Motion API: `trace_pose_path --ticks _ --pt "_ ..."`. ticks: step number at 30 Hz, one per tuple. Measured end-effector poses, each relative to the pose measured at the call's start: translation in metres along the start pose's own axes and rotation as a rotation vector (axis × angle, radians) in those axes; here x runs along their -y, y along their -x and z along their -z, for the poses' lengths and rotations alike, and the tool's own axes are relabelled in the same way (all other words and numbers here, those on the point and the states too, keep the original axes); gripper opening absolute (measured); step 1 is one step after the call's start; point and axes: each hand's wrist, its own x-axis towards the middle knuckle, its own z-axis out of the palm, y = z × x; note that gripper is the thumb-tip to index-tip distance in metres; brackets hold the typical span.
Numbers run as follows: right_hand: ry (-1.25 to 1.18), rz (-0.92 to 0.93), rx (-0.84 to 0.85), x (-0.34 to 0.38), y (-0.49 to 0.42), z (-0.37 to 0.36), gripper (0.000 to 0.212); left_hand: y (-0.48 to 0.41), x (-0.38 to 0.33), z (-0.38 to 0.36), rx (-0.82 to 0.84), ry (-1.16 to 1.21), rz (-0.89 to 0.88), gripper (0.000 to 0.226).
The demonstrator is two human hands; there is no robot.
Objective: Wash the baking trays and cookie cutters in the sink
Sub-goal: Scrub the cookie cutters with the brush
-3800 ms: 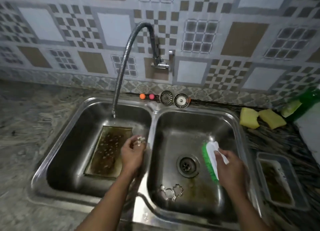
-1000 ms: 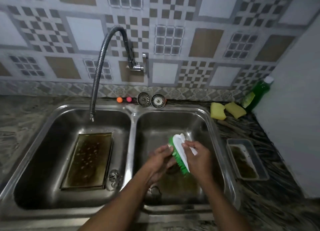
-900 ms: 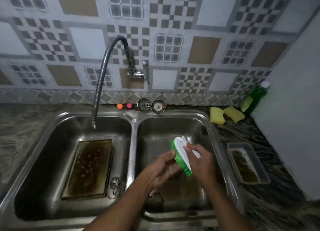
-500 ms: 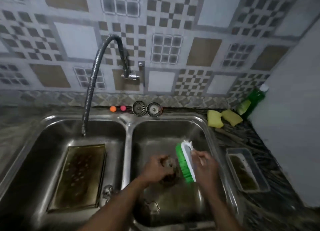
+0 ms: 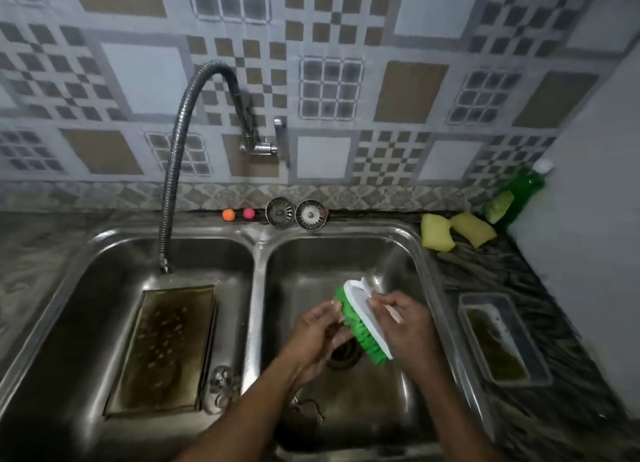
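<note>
Over the right basin's drain my right hand (image 5: pixel 407 326) grips a scrub brush (image 5: pixel 363 323) with a white back and green bristles. My left hand (image 5: pixel 317 333) is curled around a small cookie cutter pressed against the bristles; the cutter is almost fully hidden by my fingers. A greasy rectangular baking tray (image 5: pixel 162 347) lies flat in the left basin, with a flower-shaped cookie cutter (image 5: pixel 221 389) beside its right edge. Another cutter (image 5: pixel 306 411) lies on the right basin floor near my left forearm. A smaller dirty tray (image 5: pixel 502 337) sits on the counter to the right of the sink (image 5: pixel 255 288).
A flexible hose tap (image 5: pixel 175 170) hangs over the left basin with no water running. Two drain strainers (image 5: pixel 295 213) and two small balls (image 5: pixel 238 214) rest on the back rim. Two yellow sponges (image 5: pixel 455 231) and a green soap bottle (image 5: pixel 516 194) stand at the back right.
My left hand moved from the left basin to the right one and now holds a cutter against the brush. A flower cutter now lies in the left basin. The brush shifts slightly along my left hand.
</note>
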Motion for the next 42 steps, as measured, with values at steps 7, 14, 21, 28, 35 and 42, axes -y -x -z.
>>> trace_pose_path --ticks 7,14,21,28,35,42 --pt "-0.008 -0.066 -0.270 0.002 0.006 -0.017 0.009 0.000 -0.003 -0.012 -0.118 -0.344 -0.156 0.029" --pt "0.000 -0.165 -0.252 -0.006 0.021 -0.022 0.006 -0.002 -0.007 -0.008 -0.167 -0.471 -0.070 0.023" --pt "0.279 0.107 -0.181 -0.014 0.027 -0.013 0.013 0.015 -0.038 0.006 -0.051 -0.298 0.235 0.024" --pt "0.276 -0.061 -0.218 -0.021 0.033 -0.030 0.020 0.024 -0.090 0.085 -0.430 -0.731 -0.404 0.037" --pt "0.240 -0.094 -0.178 -0.022 0.023 -0.044 0.018 0.022 -0.065 0.205 -0.644 -1.266 -0.016 0.021" --pt "0.200 -0.070 -0.156 -0.017 0.024 -0.049 0.014 0.021 -0.060 0.207 -0.659 -1.405 0.055 0.024"
